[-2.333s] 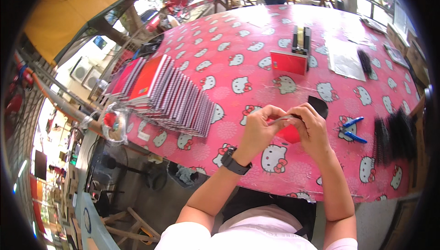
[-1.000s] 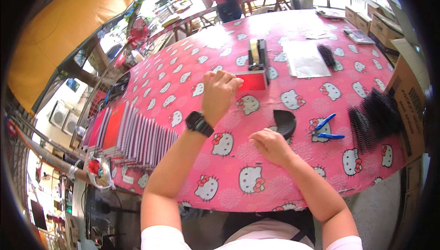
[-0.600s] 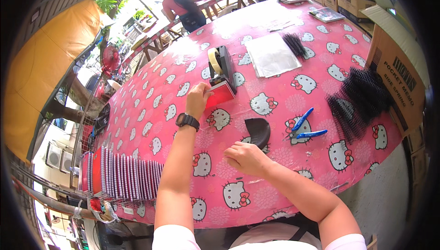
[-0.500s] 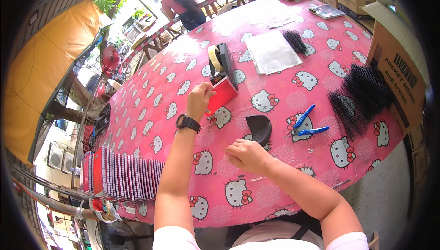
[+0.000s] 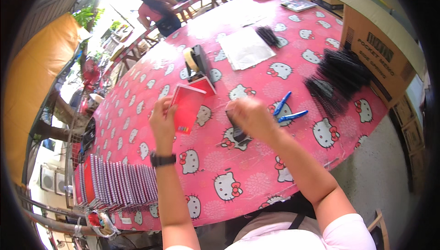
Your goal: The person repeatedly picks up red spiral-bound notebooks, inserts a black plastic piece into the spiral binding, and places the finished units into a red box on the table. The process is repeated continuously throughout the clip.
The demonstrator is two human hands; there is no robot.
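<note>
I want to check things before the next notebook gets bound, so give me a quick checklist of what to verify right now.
1. Red notebook held in the left hand: ok, lifted off the pink tablecloth.
2. Right hand on the dark object: cannot tell, motion blur.
3. Black binding coils within reach: ok, piled at right.
4. More red covers by the tape dispenser: ok.
5. Finished notebooks lined up at left: ok.
6. Blue pens beside the right hand: ok.

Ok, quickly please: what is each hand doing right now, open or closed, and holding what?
Left hand: closed on a red notebook, lifted off the table.
Right hand: blurred, over a black object; the grip cannot be told.
</note>
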